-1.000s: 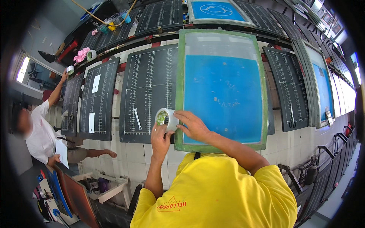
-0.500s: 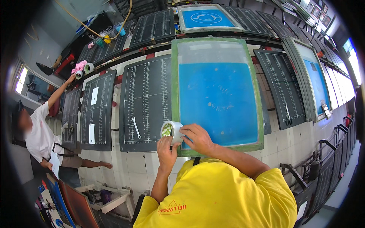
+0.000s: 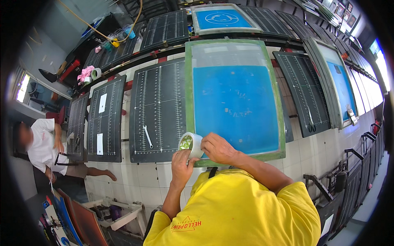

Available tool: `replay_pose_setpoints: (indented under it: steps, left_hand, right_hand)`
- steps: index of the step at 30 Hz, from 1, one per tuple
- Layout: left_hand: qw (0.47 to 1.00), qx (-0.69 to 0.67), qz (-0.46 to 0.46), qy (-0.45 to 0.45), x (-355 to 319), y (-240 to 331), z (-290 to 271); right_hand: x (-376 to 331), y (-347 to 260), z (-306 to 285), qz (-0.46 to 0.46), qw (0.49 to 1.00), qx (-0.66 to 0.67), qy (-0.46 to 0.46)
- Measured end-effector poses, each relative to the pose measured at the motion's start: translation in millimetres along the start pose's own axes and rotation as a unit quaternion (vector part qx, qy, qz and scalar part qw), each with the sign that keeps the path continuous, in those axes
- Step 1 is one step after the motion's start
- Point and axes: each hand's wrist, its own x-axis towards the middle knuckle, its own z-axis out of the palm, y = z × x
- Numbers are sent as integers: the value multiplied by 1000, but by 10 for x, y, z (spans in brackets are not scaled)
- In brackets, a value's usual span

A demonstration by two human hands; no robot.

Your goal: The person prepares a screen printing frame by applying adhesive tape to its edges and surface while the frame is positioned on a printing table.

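A wide roll of pale tape (image 3: 196, 144) with a green-and-white patterned core is held at the lower left corner of the screen-printing frame (image 3: 234, 110), which has a blue mesh and green taped edges. My left hand (image 3: 181, 167) grips the roll from below, thumb and fingers closed on its near rim. On the roll's right side, my right hand (image 3: 220, 148) has its bent fingertips pressed together at the tape's surface. Whether a loose tape end is between them is too small to make out.
Left of the frame, a spanner (image 3: 148, 136) lies on a black gridded board (image 3: 158, 94). Scissors (image 3: 312, 123) rest on another board at right. Tape rolls (image 3: 96, 74) and a pink cloth (image 3: 85, 74) are at the far left. A co-worker (image 3: 43, 143) in white stands at left.
The roll and both my hands have shifted slightly right, and the roll has turned a little. The co-worker's arm has drawn back from the tape rolls at the far left.
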Motion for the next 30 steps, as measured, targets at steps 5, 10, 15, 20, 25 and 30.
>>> replay_pose_setpoints:
  steps: [5, 10, 15, 20, 25, 30]
  left_hand:
    - [999, -23, -3, -50, 43, 24, -107]
    - [991, -79, 23, -109, 181, 90, -222]
    - [977, -109, -15, -182, 253, 293, -334]
    - [992, 26, -47, -112, 315, 252, -262]
    - [992, 119, -34, -38, 489, 472, -459]
    - [961, 112, 252, 33, 851, 1182, -1356]
  right_hand:
    - [39, 13, -141, 30, 992, 102, -70]
    - [-8, 53, -205, 187, 933, 291, -95]
    - [-28, 84, -230, 286, 932, 215, -56]
    - [1, -39, -411, 317, 940, 123, 9]
    - [108, -331, -585, 165, 980, 44, 106]
    - [370, -1205, -1674, 13, 992, -24, 120]
